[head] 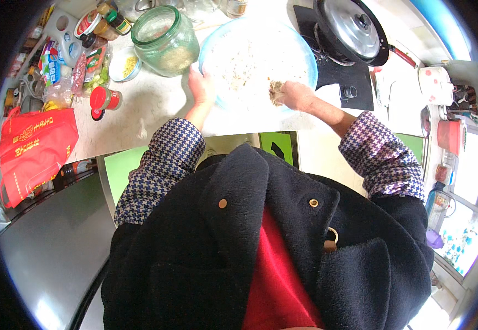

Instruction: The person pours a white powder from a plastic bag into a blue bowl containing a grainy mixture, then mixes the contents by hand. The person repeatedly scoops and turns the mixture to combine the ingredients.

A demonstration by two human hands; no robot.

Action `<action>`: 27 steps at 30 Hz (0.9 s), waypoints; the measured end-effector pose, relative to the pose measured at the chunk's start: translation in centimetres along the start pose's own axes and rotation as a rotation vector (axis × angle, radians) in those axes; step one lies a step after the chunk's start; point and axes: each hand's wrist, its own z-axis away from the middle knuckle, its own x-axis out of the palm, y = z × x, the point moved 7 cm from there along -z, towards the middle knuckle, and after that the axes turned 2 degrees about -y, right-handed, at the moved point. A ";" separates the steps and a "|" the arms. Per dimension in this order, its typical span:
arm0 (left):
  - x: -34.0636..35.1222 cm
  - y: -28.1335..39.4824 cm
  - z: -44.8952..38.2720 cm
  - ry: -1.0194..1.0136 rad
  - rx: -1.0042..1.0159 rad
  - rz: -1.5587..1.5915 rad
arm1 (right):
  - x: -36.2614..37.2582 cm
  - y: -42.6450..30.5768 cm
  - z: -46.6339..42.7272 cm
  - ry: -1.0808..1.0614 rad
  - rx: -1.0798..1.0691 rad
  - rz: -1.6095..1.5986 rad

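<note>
A large pale blue plastic basin (314, 62) lies on the white counter before me, with a pale crumbly mixture (239, 74) spread inside; glare washes out much of it. My left hand (202, 86) grips the basin's left rim. My right hand (296, 95) is at the basin's near right side, its fingers closed around a clump of brownish shredded food (276, 93). A green glass jar (166, 45) with grainy contents stands just left of the basin. Beside that jar is a small white bowl (131, 76) of chopped yellow pieces.
Left on the counter lie a red-lidded spice jar (106, 98), bagged foods (92, 70), seasoning bottles (115, 20) and a red bag (37, 140). At the right, a black wok (381, 51) with a metal lid (350, 29) stands by a small glass (349, 92) and a floral pot (434, 86).
</note>
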 end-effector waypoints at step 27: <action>0.5 -0.5 -0.2 -0.024 0.004 0.066 | 2.5 2.2 3.6 -0.326 0.337 -1.908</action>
